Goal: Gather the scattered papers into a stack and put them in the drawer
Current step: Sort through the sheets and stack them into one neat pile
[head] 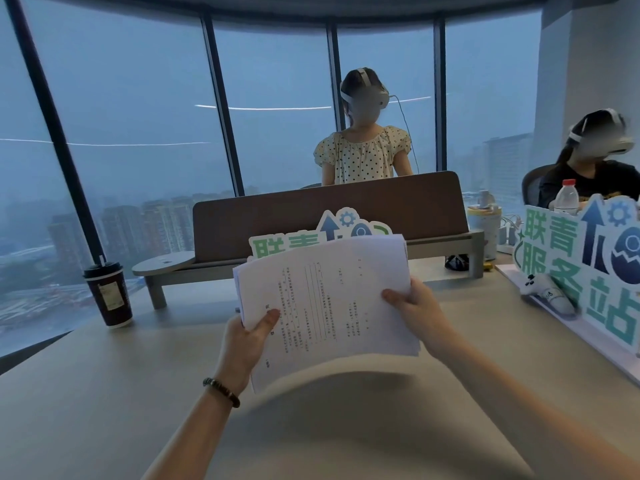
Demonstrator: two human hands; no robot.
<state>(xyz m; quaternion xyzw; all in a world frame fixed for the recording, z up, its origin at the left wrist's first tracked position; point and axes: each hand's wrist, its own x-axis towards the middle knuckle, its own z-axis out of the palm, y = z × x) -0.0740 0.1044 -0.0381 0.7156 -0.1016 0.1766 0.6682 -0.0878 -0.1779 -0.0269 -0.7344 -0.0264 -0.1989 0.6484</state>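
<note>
A stack of white printed papers (325,299) is held up above the beige desk (104,393), tilted toward me, with its sheets slightly uneven at the edges. My left hand (246,341) grips the stack's left edge, thumb on top. My right hand (415,313) grips the right edge, thumb on the top sheet. A beaded bracelet sits on my left wrist. No drawer is in view.
A dark paper coffee cup (109,294) stands at the left. A grey monitor riser (166,268) and brown divider (329,209) cross the back of the desk. Green-and-blue cutout signs (581,271) stand behind the papers and at the right. Two persons wearing headsets are beyond.
</note>
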